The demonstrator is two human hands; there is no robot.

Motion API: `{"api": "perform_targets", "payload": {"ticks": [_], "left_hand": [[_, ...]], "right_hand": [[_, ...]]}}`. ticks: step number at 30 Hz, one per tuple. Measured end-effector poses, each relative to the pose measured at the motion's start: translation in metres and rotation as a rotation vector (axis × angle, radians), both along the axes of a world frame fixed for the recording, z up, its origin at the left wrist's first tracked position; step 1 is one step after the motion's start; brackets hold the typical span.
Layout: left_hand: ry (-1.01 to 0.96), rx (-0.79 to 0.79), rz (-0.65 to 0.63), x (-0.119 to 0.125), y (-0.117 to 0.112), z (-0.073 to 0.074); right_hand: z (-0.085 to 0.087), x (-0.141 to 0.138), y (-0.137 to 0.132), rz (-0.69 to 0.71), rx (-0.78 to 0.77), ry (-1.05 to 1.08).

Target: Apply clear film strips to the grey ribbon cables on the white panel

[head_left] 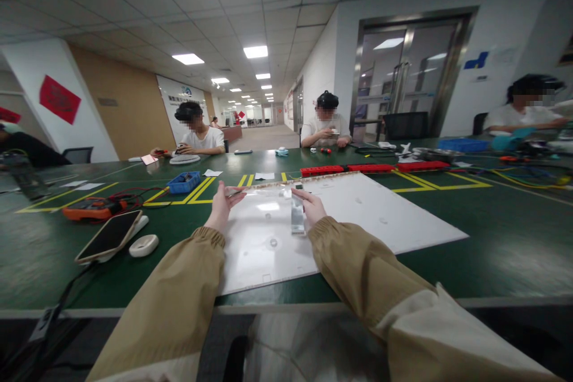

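Observation:
A large white panel (349, 209) lies flat on the green table in front of me, with a brownish strip along its far edge. My left hand (222, 206) is over the panel's left side, fingers pointing right and closed around something thin and dark, too small to name. Above the panel's middle, my right hand (313, 206) grips a shiny silvery flat piece (298, 218), which hangs down from the thumb and fingers. Several small round marks show on the panel's glossy surface.
Left of the panel are a phone (110, 236), a white ring-shaped roll (144, 245), an orange meter (96, 208) with cables and a blue basket (183, 182). Red power strips (322, 171) lie beyond the panel. Co-workers (326, 122) sit across the table (447, 268).

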State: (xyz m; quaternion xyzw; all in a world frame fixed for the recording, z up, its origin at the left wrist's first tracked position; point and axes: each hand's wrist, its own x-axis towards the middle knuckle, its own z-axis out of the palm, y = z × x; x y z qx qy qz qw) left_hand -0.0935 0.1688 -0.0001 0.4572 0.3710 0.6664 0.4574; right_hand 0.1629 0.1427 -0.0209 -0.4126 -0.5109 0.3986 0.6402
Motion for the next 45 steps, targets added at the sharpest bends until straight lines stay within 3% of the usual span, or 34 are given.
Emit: {"api": "perform_targets", "payload": {"ticks": [8,22,29,34,45], "left_hand": [[0.170,0.039,0.048,-0.001,0.003,-0.015],[0.414,0.083,0.055,-0.004,0.009,-0.018],[0.694,0.141,0.007,-0.001,0.006,-0.025],[0.874,0.171,0.038,-0.004,0.003,-0.026],[1.002,0.186,0.114,-0.008,0.011,-0.034]], "right_hand": [[0.011,0.006,-0.006,0.033,-0.099,-0.105],[0.000,0.003,-0.002,-0.040,-0.107,-0.219],[-0.007,0.009,-0.002,-0.183,-0.123,-0.512],[-0.005,0.013,-0.005,-0.233,-0.154,-0.802],[0.004,0.008,-0.017,-0.242,-0.136,-1.105]]}}
